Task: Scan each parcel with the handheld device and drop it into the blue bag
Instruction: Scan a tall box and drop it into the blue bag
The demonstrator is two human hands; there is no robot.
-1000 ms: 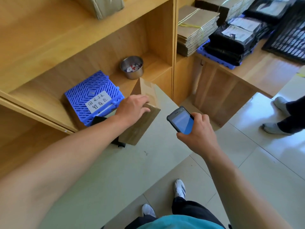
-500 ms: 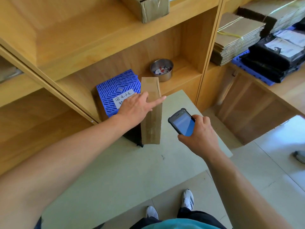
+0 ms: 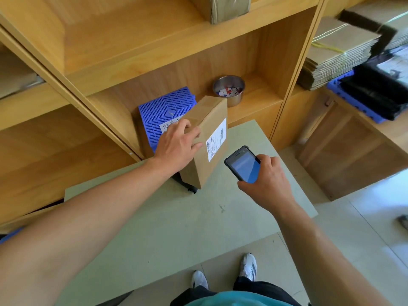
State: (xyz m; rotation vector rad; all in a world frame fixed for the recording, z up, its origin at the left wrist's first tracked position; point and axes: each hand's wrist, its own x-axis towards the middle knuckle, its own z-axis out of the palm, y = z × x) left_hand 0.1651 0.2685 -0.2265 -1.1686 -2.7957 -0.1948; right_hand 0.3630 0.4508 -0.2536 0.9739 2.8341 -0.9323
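Fingers [image 3: 270, 160] of the right hand [image 3: 265, 186] wrap round the handheld device [image 3: 244, 167], held over the green counter [image 3: 176, 235] with its lit screen up, just beside the parcel [image 3: 209, 111]. The left hand [image 3: 176, 144] grips that brown cardboard parcel at its upper edge, fingers over the top and thumb on the near face, tilting it so the white label [image 3: 217, 139] faces the device. Behind, a blue crate [image 3: 164, 109] and a metal bowl [image 3: 229, 89] sit on the wooden shelf [image 3: 254, 100].
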